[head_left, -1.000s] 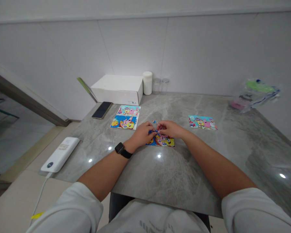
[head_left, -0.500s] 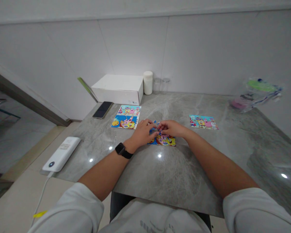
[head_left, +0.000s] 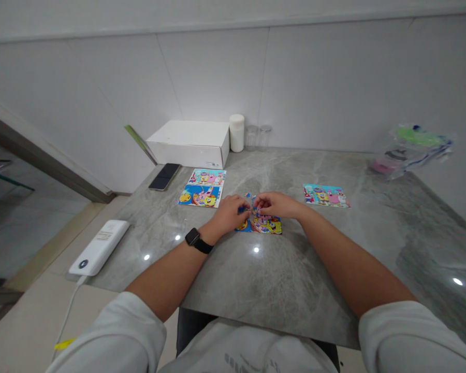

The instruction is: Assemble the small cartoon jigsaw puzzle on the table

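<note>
A brightly coloured cartoon jigsaw puzzle (head_left: 270,225), mostly blue and yellow, lies flat on the grey table with both hands over its upper part. My left hand (head_left: 232,213), with a black watch on its wrist, is at the puzzle's left side, thumb and fingers pinched together; what they hold is too small to make out. Opposite it, my right hand (head_left: 275,204) pinches a small coloured puzzle piece above the puzzle's top edge. The fingertips of the two hands are a short gap apart. The fingers hide part of the puzzle.
To the left lies a two-part cartoon picture card (head_left: 202,187), near a phone (head_left: 164,176) and a white box (head_left: 190,142). A white bottle (head_left: 236,133) and two glasses (head_left: 258,138) stand behind. On the right are another picture strip (head_left: 326,196) and a plastic-bagged item (head_left: 407,150). A white power bank (head_left: 100,246) sits at the left edge.
My left hand has drawn slightly down and left, opening a small gap between the fingertips. My right hand stays almost in place over the puzzle.
</note>
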`<state>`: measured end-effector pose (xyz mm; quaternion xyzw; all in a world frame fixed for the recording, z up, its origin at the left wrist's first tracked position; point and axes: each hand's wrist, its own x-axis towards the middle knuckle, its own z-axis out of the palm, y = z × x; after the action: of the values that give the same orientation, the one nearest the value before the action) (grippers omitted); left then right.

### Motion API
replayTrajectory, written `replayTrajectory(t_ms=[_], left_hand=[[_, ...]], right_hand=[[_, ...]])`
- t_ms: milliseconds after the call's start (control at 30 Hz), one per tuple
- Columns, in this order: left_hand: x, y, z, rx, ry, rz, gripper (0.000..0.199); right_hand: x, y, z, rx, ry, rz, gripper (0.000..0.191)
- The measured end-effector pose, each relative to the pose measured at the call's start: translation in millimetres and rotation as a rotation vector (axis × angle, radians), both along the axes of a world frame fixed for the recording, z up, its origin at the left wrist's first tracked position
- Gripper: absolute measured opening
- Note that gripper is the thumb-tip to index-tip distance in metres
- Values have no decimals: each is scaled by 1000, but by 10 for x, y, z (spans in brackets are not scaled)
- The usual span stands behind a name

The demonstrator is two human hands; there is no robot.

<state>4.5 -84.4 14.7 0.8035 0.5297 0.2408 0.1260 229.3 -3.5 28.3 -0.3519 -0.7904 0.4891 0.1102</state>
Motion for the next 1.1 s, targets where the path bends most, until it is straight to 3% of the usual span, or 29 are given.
replayTrajectory(t_ms=[167, 400, 600, 900, 1000, 1100], left_hand=[[-26, 44, -17, 67, 88, 174, 20], [-52, 100, 8, 83, 64, 211, 12], [54, -67, 42, 7, -10, -55, 22], [169, -53, -51, -1, 28, -69, 12], [155, -58, -49, 0, 4, -66, 13], [145, -65, -34, -2, -18, -50, 14]], right_hand=[[-13, -1, -1, 10, -15, -2, 25], [-9, -4, -15, 15, -13, -12, 25], [12, 12, -8, -22, 6, -12, 24], [55, 46, -5, -187, 120, 35, 31], [57, 73, -18, -29, 40, -44, 22], [52, 64, 15, 336, -121, -155, 14]])
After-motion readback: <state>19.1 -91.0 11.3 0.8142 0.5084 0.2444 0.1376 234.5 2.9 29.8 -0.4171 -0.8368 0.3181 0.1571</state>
